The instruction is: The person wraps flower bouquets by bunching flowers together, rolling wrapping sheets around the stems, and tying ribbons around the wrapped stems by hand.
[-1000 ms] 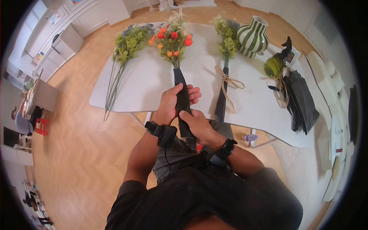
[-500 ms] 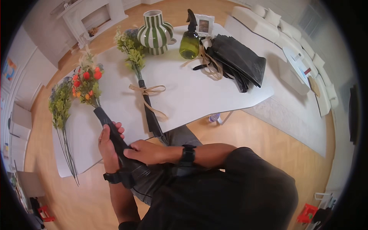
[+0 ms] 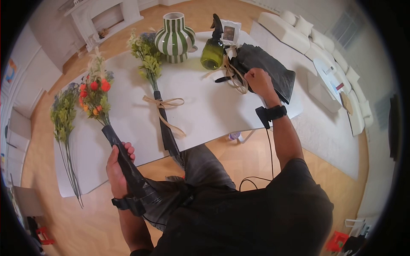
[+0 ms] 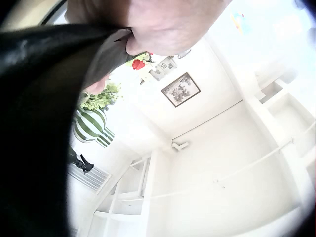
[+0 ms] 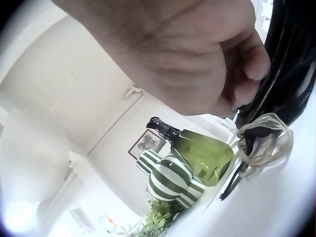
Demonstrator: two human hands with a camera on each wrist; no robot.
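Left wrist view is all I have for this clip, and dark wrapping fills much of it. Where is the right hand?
Observer: The right hand is at the folded black sheets, toward the right end of the table.
Operator: And what stands out of the wrap in the left hand?
Observer: Red and orange flowers with green leaves rise from the black wrap that the left hand grips.
Operator: Is any other bunch wrapped?
Observer: Yes, a second wrapped bunch lies on the table, with a tan ribbon tied round its wrapping in a bow.
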